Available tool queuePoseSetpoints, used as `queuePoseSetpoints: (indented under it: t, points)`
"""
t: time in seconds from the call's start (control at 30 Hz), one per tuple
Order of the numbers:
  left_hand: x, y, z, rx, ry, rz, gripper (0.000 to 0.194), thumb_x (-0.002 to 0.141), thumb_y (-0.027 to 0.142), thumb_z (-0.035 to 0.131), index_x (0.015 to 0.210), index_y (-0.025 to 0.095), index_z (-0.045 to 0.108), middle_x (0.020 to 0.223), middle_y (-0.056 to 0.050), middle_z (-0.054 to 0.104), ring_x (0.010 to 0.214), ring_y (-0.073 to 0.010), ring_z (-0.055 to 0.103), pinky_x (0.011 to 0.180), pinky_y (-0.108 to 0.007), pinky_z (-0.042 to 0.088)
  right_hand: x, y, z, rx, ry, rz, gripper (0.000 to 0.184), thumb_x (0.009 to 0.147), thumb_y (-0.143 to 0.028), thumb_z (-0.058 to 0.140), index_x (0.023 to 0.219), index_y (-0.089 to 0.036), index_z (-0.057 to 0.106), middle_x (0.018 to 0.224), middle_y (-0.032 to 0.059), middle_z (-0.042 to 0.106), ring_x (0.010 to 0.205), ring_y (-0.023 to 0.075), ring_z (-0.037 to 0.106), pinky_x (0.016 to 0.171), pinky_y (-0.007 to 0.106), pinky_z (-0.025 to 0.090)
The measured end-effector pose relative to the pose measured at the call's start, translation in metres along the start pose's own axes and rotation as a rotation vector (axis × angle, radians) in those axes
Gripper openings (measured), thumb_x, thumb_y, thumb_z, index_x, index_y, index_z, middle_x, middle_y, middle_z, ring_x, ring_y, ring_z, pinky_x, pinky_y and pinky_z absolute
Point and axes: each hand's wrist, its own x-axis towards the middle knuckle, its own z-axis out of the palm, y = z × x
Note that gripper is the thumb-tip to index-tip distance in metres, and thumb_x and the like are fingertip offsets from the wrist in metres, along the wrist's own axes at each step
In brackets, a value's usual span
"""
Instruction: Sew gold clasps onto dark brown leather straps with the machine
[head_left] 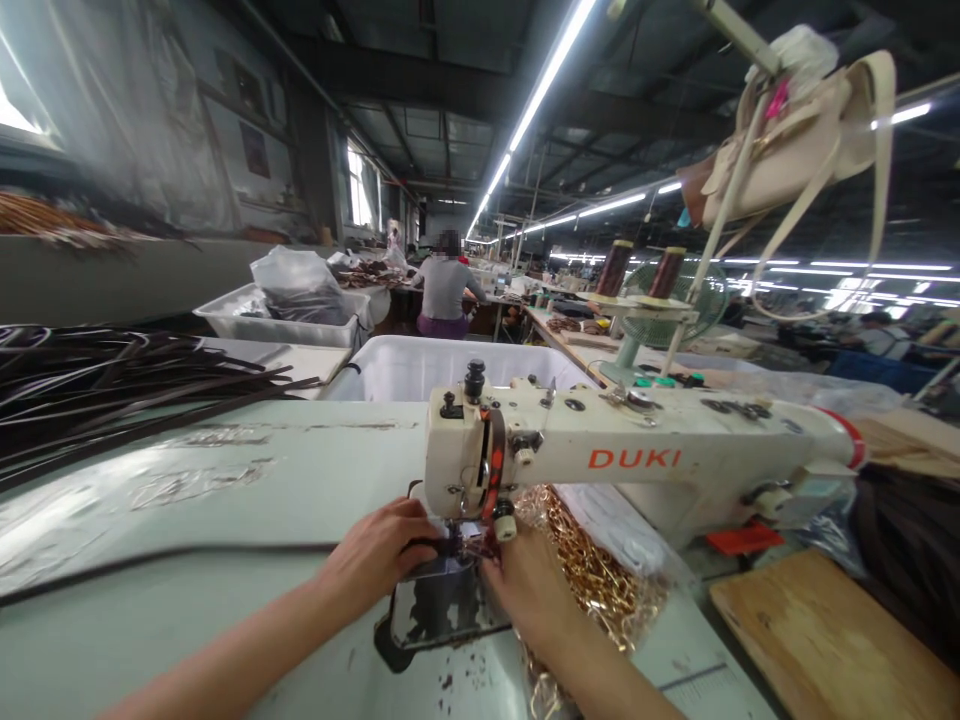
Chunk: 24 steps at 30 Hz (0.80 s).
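Observation:
A cream DUKI sewing machine [637,450] stands on a pale green table [187,480]. My left hand [379,555] rests at the needle, its fingers curled on a thin dark strap [150,560] that trails off to the left across the table. My right hand [529,590] sits on the other side of the presser foot, fingers bent and pressed toward the same spot; what they grip is hidden. A dark metal plate [442,610] lies under the needle between both hands.
A pile of dark straps [112,395] lies at the left. A clear bag of gold chain [600,575] sits under the machine arm. A wooden board [825,640] is at the right, white bins [420,365] behind. A person [444,285] sits far back.

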Motion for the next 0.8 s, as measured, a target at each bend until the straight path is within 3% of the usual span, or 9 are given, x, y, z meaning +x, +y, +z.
queuePoseSetpoints:
  t: [0.1,0.2,0.47,0.8]
  points:
    - [0.002,-0.001,0.009,-0.016,0.017,-0.101,0.014,0.083,0.026,0.060,0.094,0.027,0.069,0.093,0.000,0.064,0.081,-0.0184,0.063,0.073,-0.028,0.049,0.006,0.004,-0.001,0.161,0.030,0.051,0.012,0.088,-0.021,0.057,0.092,-0.015,0.066,0.093,0.0078,0.067,0.090,0.0216,0.062,0.076,0.027,0.042]
    - [0.003,-0.004,0.019,-0.030,0.043,-0.135,0.013,0.083,0.024,0.056,0.092,0.024,0.067,0.096,-0.003,0.062,0.089,-0.0212,0.062,0.079,-0.032,0.048,0.009,0.007,-0.001,0.214,0.052,0.048,0.012,0.089,-0.018,0.054,0.087,-0.016,0.066,0.089,0.0065,0.068,0.087,0.0201,0.062,0.075,0.026,0.042]
    - [0.006,-0.008,0.021,-0.090,0.033,-0.038,0.013,0.088,0.024,0.048,0.090,0.021,0.061,0.095,-0.004,0.063,0.090,-0.0216,0.061,0.082,-0.031,0.048,0.008,0.008,0.000,0.172,0.054,0.014,0.013,0.086,-0.014,0.053,0.092,-0.017,0.065,0.090,0.0065,0.067,0.086,0.0207,0.063,0.073,0.026,0.043]
    - [0.011,-0.012,0.019,-0.145,0.000,-0.010,0.012,0.087,0.020,0.048,0.090,0.018,0.059,0.096,-0.004,0.063,0.089,-0.0202,0.059,0.079,-0.029,0.046,0.009,0.009,0.002,0.173,0.073,0.010,0.015,0.088,-0.015,0.053,0.093,-0.018,0.066,0.090,0.0070,0.068,0.084,0.0211,0.065,0.072,0.025,0.044]
